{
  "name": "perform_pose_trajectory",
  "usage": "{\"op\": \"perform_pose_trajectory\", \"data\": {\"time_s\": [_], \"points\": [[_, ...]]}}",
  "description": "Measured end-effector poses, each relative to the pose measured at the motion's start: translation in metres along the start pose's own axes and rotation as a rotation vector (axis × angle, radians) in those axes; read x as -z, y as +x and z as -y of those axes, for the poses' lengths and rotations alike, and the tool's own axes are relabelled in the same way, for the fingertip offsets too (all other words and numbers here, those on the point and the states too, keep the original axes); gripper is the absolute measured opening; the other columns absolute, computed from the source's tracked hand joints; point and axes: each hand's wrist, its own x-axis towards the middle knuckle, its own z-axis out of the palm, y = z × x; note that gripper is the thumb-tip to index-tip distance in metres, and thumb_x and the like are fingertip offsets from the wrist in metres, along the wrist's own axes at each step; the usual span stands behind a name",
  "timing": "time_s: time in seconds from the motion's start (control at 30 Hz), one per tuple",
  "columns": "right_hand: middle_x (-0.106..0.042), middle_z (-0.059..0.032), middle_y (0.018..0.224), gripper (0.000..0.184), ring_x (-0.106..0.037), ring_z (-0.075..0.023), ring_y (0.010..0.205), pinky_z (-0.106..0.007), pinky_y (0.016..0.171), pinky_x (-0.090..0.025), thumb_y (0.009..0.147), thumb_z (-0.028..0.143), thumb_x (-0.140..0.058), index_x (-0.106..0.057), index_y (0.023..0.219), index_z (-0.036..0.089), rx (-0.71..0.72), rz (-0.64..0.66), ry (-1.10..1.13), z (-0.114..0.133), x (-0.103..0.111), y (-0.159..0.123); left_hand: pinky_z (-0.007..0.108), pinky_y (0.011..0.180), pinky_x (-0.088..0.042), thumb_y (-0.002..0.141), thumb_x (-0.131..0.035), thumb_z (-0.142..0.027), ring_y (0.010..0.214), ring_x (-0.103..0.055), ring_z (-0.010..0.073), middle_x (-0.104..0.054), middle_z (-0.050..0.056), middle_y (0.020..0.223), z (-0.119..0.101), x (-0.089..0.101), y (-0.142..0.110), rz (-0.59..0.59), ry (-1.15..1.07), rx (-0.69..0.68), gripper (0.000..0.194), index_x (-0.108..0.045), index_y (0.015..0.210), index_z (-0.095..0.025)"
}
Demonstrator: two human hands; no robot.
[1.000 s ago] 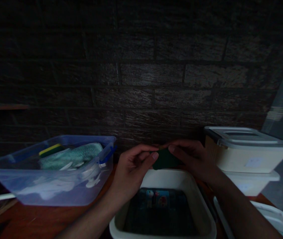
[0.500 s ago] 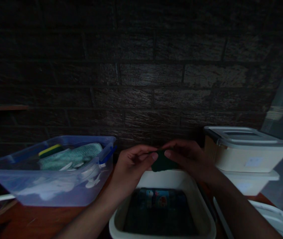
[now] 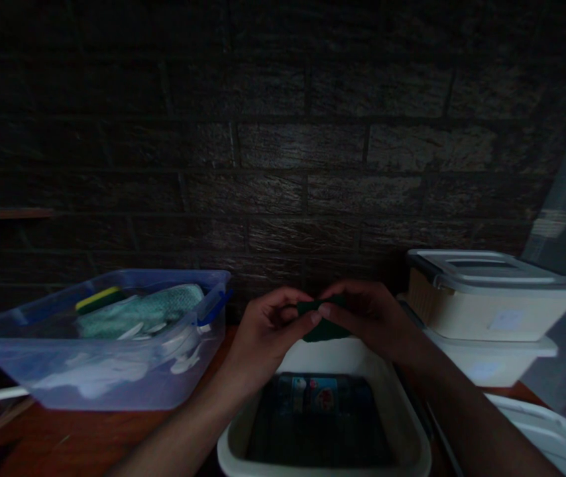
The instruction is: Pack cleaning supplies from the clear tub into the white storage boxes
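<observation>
A small dark green scouring pad (image 3: 327,329), thin and soft-looking, is pinched between my two hands, with a fold at its top edge. My left hand (image 3: 268,328) grips it from the left with thumb and fingers, and my right hand (image 3: 370,315) from the right. Both thumbs meet at the near face of the pad; the fingers behind are partly hidden. Just below the hands stands a white plastic tub (image 3: 412,437). Inside the tub lies a dark bottle (image 3: 357,401) with a colourful label; the rest of the contents is too dark to make out.
At left on the wooden table (image 3: 109,437) stands a clear bluish bin (image 3: 128,384) with a teal cloth (image 3: 138,315) and a yellow-green sponge (image 3: 99,299). Two stacked lidded containers (image 3: 492,318) stand at right, near a white lid (image 3: 541,430). A dark brick wall (image 3: 283,146) rises behind.
The thumbs have come together on the pad, and its upper edge is now folded up between the fingers. Otherwise the hands stay in nearly the same place above the tub.
</observation>
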Motion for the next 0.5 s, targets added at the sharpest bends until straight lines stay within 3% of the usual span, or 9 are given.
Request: {"op": "perform_pose_trajectory", "data": {"time_s": [0.13,0.37,0.5], "points": [[-0.073,-0.0008,0.088,0.020,-0.063,-0.0148,0.079,-0.027,0.071,-0.050,0.090,0.037,-0.077,-0.079,0.104,0.023,-0.012,0.010,0.011,0.004,0.002,0.000,0.015,0.057,-0.042,0.085,-0.083,-0.034,0.065,-0.058,0.0075,-0.068,-0.002,0.074,-0.002,0.001,-0.001,-0.019,0.031,0.020,0.019,-0.077,0.098,-0.021],[-0.078,-0.0038,0.104,0.030,-0.072,-0.0177,0.089,-0.031,0.078,-0.059,0.095,0.043,-0.070,-0.078,0.119,0.026,-0.207,-0.022,0.322,0.013,0.008,-0.004,0.031,0.077,-0.061,0.091,-0.076,-0.035,0.094,-0.071,0.0208,-0.075,0.007,0.110,-0.006,0.004,-0.002,-0.007,-0.256,0.131,0.028,-0.077,0.115,-0.021],[-0.078,-0.0041,0.109,0.029,-0.072,-0.0183,0.093,-0.031,0.081,-0.060,0.094,0.040,-0.072,-0.078,0.118,0.026,-0.150,-0.032,0.268,0.011,0.009,-0.003,0.031,0.077,-0.061,0.087,-0.080,-0.031,0.092,-0.073,0.0205,-0.076,0.007,0.109,-0.006,0.005,-0.001,0.012,-0.250,0.133,0.032,-0.075,0.116,-0.020]]}}
